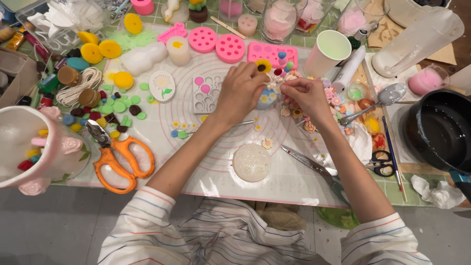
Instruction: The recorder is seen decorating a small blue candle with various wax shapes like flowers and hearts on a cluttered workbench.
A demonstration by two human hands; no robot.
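My left hand (240, 91) and my right hand (305, 95) meet over a small blue ornament (266, 96) covered in tiny flowers, in the middle of a pale silicone work mat (221, 167). Left fingers pinch the ornament's top, beside a little sunflower (263, 65) and coloured bead sticks (283, 63). Right fingertips touch the white flower cluster (289, 78) on its right side. A round white textured disc (251, 162) lies on the mat below the hands.
Orange-handled scissors (120, 159) lie at the left, long metal scissors (319, 172) and black small scissors (380, 163) at the right. Pink moulds (230, 47), a green paper cup (327, 51), a black pot (439, 130), a spoon (387, 98) and a pink-rose mug (29, 147) crowd the edges.
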